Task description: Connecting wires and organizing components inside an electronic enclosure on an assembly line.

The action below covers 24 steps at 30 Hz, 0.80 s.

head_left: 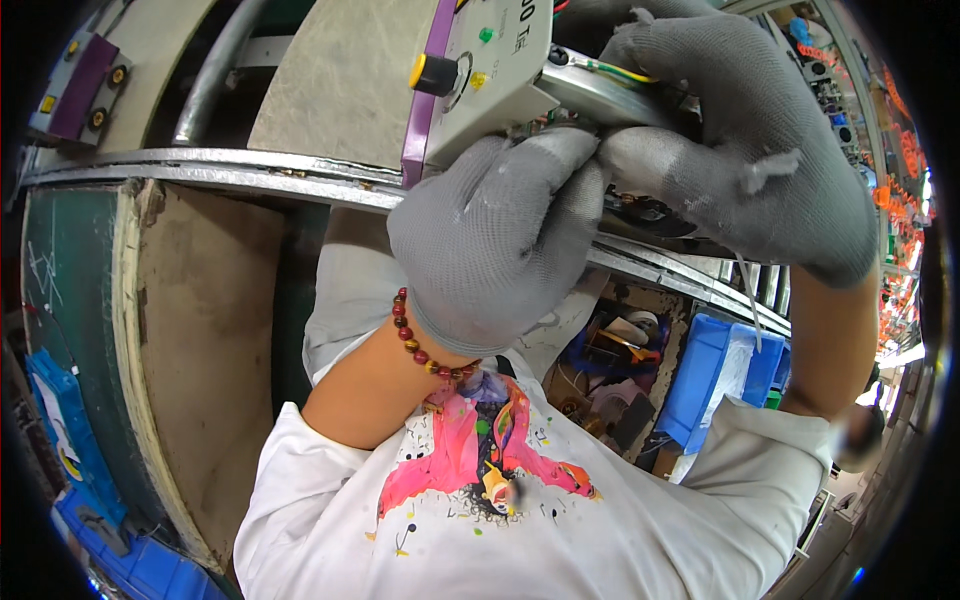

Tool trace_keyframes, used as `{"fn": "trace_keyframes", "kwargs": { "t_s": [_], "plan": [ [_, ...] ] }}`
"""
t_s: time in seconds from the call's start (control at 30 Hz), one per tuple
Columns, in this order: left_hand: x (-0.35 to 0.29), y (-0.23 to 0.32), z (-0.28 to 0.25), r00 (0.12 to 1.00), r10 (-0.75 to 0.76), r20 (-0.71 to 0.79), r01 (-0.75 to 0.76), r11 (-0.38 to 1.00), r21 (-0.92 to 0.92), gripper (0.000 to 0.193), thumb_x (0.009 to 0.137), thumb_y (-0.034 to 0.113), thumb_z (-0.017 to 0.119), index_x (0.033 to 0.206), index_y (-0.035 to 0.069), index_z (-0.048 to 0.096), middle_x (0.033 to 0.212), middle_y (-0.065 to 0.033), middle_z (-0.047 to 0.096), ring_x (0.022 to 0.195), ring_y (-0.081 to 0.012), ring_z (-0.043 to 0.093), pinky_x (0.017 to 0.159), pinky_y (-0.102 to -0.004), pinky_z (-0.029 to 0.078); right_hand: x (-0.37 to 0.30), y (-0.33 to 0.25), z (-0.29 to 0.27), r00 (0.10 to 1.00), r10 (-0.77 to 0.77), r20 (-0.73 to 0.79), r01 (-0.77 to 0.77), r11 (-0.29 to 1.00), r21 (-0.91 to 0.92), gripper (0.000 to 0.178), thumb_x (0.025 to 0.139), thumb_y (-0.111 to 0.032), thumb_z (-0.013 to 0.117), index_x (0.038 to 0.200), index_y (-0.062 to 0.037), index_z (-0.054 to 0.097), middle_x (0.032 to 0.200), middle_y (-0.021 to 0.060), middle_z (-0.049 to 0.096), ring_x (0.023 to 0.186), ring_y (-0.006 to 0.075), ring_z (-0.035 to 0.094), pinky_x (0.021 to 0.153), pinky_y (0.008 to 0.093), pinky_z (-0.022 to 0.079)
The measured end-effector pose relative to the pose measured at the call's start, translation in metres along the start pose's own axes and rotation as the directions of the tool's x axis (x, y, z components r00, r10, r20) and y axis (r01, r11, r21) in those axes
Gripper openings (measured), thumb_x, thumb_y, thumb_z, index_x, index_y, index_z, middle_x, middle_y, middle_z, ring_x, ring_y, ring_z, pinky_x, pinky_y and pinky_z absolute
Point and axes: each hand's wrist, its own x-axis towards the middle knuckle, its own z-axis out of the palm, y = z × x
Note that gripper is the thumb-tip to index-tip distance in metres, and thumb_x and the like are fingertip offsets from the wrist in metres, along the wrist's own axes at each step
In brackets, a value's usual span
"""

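Note:
A metal device housing (498, 92) with a pale front panel and purple edging stands tilted at the top of the view. On its panel are a black knob with a yellow cap (435, 74) and small green and yellow lamps. My left hand (490, 235), in a grey knit glove, is closed in a pinch at the housing's lower open side; what its fingertips hold is hidden. My right hand (765, 135), also gloved, is closed round the housing's right part, thumb below and fingers above. Yellow-green wires (622, 70) run between its thumb and fingers.
Metal roller rails (215, 166) cross in front of me. A similar purple-sided device (78, 90) stands at far left. Below the rails are a wooden panel (205, 340), an open compartment of loose parts and a blue bin (695, 385). Orange items line the right side.

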Motion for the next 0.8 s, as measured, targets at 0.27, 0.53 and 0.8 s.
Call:
{"fn": "trace_keyframes", "kwargs": {
  "t_s": [0.27, 0.53, 0.8],
  "plan": [
    [-0.02, 0.007, -0.002, 0.832, -0.441, 0.337, 0.549, 0.745, -0.379, 0.032, 0.08, 0.004, 0.075, 0.109, -0.003, 0.063, 0.085, -0.0083, 0.07, 0.069, -0.01, 0.065, 0.063, -0.0245, 0.053, 0.012, -0.034, 0.0, 0.956, 0.288, 0.062, -0.283, 0.956, -0.083, 0.025, 0.067, -0.008, 0.071, 0.088, 0.0055, 0.069, 0.109, 0.0193, 0.064, 0.097, 0.0286, 0.067, 0.087, 0.0377, 0.053],
    [-0.013, 0.008, -0.001, 0.78, -0.428, 0.457, 0.622, 0.614, -0.486, 0.026, 0.078, 0.003, 0.072, 0.102, -0.006, 0.067, 0.083, -0.0046, 0.066, 0.071, -0.0065, 0.061, 0.064, -0.0234, 0.051, 0.026, -0.046, 0.003, 0.918, 0.392, 0.061, -0.382, 0.914, -0.134, 0.036, 0.061, -0.001, 0.071, 0.096, 0.0038, 0.071, 0.109, 0.0172, 0.064, 0.098, 0.0295, 0.067, 0.089, 0.0383, 0.052],
    [-0.013, -0.002, -0.003, 0.747, -0.38, 0.545, 0.662, 0.502, -0.557, 0.031, 0.079, 0.001, 0.071, 0.109, -0.006, 0.067, 0.084, -0.0063, 0.066, 0.068, -0.0073, 0.06, 0.061, -0.0227, 0.049, 0.045, -0.053, 0.001, 0.877, 0.466, 0.118, -0.442, 0.878, -0.187, 0.036, 0.064, 0.004, 0.071, 0.1, -0.0002, 0.073, 0.112, 0.0163, 0.064, 0.094, 0.0309, 0.067, 0.081, 0.039, 0.054]
  ]
}}
